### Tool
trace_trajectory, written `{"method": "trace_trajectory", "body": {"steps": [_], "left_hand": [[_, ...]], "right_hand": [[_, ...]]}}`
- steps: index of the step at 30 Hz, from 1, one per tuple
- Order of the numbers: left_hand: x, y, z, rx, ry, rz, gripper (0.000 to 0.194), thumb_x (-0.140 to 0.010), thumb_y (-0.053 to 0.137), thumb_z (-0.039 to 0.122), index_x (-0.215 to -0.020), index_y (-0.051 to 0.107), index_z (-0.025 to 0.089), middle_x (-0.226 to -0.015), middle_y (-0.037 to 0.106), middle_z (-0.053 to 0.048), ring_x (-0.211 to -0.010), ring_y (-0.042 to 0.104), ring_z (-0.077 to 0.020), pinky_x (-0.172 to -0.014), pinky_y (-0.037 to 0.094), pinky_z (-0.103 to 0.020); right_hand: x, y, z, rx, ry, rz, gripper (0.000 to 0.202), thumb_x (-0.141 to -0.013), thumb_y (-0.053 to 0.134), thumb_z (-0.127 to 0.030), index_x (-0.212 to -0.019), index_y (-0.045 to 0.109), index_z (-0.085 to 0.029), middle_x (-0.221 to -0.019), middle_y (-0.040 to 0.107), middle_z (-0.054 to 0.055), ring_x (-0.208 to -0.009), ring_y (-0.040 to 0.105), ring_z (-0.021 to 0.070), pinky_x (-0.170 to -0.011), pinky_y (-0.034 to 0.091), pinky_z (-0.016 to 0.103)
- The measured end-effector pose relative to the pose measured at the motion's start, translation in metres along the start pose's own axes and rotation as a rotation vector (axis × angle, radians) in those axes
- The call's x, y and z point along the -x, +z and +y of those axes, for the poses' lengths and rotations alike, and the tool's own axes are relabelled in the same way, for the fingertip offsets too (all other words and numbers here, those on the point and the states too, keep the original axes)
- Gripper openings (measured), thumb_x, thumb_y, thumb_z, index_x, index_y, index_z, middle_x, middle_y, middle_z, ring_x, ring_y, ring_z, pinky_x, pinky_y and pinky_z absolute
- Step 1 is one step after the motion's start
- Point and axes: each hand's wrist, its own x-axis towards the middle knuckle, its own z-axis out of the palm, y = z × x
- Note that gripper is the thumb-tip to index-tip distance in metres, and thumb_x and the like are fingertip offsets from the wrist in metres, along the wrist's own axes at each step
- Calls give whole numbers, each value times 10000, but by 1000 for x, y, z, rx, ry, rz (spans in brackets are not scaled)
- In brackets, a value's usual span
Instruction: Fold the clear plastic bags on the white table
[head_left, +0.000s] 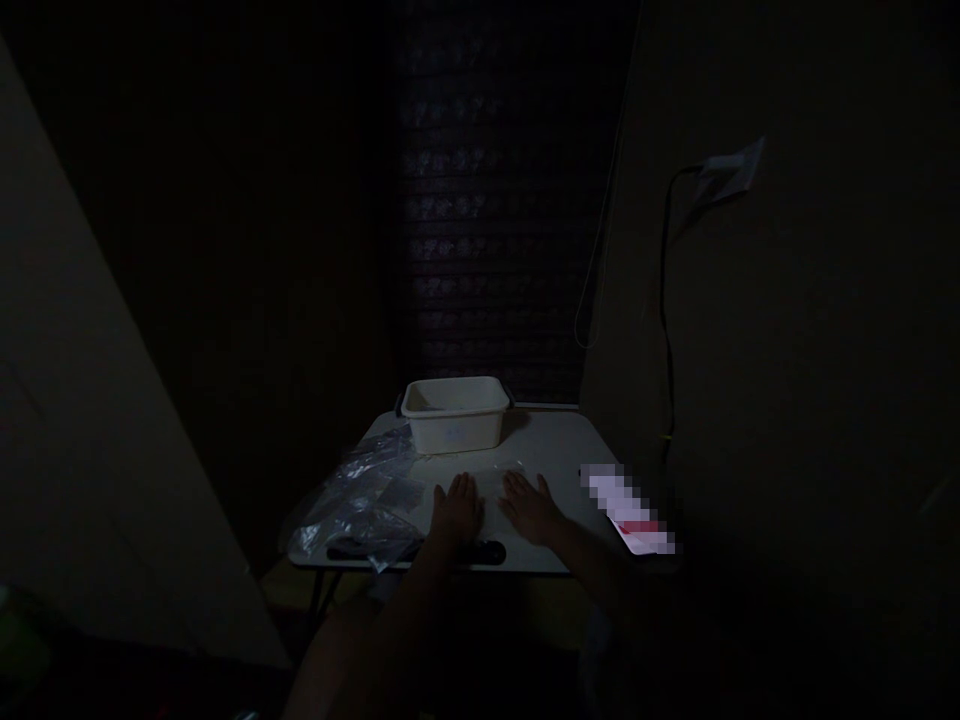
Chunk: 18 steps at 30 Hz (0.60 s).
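Observation:
My left hand (456, 510) lies flat with its fingers spread, palm down over the middle of the small white table (551, 440). To its right, my right hand (529, 508) also rests palm down, fingers stretched out. Between and just beyond them a thin clear plastic bag (491, 485) lies flat, and both hands seem to press on its sides. Left of my left hand, a crumpled heap of clear plastic bags (360, 500) spreads to the table's left edge. Dim light hides the finer detail.
A white plastic basin (457, 430) stands at the back of the table. At the right edge is a lit phone (630, 510), its screen blurred out. A black cable (664, 290) hangs from a wall socket. A dark blind (487, 200) covers the window behind.

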Motion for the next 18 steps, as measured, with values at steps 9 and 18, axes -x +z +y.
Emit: {"method": "trace_trajectory", "body": {"steps": [9,18], "left_hand": [[-3,0,1,3,-28,3,427,-765,145,312,-1125,294,136,-1205,260,-97,-1090,201,-205,-803,215,-435],[-4,-4,9,49,-103,-42,446,-742,210,267,-1154,233,98,-1216,227,-109,-1093,192,-199,-808,230,-405]], "right_hand": [[17,-7,30,64,40,33,514,-765,37,-384,-1139,280,-128,-1211,241,96,-1111,144,173,-853,60,453],[10,-11,-16,3,-100,77,509,-766,9,-380,-1165,230,-154,-1221,230,50,-1113,133,158,-876,24,412]]}}
